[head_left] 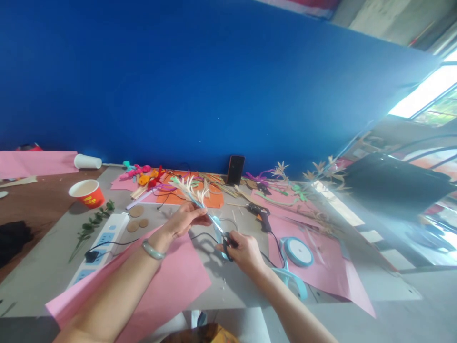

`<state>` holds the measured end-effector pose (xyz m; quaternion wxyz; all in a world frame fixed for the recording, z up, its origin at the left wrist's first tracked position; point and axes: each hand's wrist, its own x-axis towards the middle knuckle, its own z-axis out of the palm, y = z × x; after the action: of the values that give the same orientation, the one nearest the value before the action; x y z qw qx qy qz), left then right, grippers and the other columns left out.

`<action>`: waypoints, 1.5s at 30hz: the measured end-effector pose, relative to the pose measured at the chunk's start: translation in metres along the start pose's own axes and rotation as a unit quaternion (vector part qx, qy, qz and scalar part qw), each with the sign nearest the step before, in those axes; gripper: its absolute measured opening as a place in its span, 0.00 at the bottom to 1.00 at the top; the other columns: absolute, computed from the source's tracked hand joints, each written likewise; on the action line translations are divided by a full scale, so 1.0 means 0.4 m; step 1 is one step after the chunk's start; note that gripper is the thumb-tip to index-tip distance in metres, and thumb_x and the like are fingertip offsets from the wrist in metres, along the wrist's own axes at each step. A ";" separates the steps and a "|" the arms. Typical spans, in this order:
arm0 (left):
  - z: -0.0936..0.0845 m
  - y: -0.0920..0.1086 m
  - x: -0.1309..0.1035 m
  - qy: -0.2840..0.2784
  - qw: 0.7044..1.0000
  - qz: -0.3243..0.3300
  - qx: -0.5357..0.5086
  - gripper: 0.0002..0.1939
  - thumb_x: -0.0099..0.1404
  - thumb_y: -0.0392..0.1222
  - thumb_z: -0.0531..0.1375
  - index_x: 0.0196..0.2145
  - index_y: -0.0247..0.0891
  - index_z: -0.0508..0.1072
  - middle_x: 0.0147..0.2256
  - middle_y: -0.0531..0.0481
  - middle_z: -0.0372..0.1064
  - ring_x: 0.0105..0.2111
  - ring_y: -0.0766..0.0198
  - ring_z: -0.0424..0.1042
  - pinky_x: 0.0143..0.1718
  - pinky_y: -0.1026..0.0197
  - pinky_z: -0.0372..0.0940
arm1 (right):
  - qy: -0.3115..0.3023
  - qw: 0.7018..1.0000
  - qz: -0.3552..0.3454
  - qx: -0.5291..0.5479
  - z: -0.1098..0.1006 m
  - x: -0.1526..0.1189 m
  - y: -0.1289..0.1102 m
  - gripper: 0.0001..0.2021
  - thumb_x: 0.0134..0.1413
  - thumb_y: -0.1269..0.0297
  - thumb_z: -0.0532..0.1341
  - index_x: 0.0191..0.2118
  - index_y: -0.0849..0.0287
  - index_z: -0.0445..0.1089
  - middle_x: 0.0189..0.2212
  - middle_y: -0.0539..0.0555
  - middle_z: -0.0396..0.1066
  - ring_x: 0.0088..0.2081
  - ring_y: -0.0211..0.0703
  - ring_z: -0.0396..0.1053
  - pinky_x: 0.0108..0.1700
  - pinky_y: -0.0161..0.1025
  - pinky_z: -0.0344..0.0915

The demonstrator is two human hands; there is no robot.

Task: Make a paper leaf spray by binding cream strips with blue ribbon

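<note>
My left hand, with a pale bangle on its wrist, is closed on a dried flower sprig. Cream, petal-like tips fan out above the fingers, and something light blue shows along the stem. My right hand grips black-handled scissors, whose blades point up and left toward my left fingers. A light blue ribbon hangs beside the blades; whether they touch it I cannot tell. Farther right, a roll of light blue ribbon lies on pink paper, with a loose curl below it.
A black glue gun with a cord lies right of centre. At left are a white power strip, a red paper cup and a green leaf sprig. A phone stands against the blue wall, amid craft scraps.
</note>
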<state>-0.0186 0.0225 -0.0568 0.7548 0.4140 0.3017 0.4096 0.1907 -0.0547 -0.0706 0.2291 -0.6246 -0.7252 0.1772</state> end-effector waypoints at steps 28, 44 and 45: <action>0.007 0.000 -0.006 -0.016 0.999 0.010 0.043 0.16 0.51 0.48 0.68 0.26 0.28 0.75 0.26 0.43 0.75 0.26 0.61 0.75 0.34 0.59 0.71 | -0.083 0.995 -0.062 0.004 -0.046 0.012 -0.034 0.15 0.48 0.53 0.62 0.23 0.57 0.61 0.19 0.47 0.64 0.21 0.35 0.58 0.25 0.32 0.51; 0.004 -0.002 -0.002 -0.015 1.000 0.009 0.021 0.15 0.53 0.46 0.67 0.26 0.28 0.74 0.25 0.45 0.74 0.26 0.63 0.74 0.31 0.62 0.71 | -0.008 0.995 -0.068 -0.070 -0.038 0.001 -0.033 0.19 0.47 0.45 0.60 0.24 0.56 0.62 0.19 0.51 0.67 0.23 0.41 0.66 0.26 0.33 0.53; 0.004 -0.002 -0.002 -0.015 1.000 0.008 0.021 0.15 0.53 0.46 0.67 0.26 0.28 0.74 0.25 0.45 0.74 0.26 0.63 0.74 0.31 0.62 0.71 | -0.007 0.995 -0.069 -0.073 -0.036 0.001 -0.032 0.19 0.48 0.45 0.60 0.24 0.57 0.62 0.19 0.51 0.67 0.23 0.40 0.66 0.26 0.33 0.53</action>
<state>-0.0174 0.0210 -0.0566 0.7470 0.4383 0.2953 0.4032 0.1881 -0.0569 -0.0514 0.1895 -0.5868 -0.7793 0.1113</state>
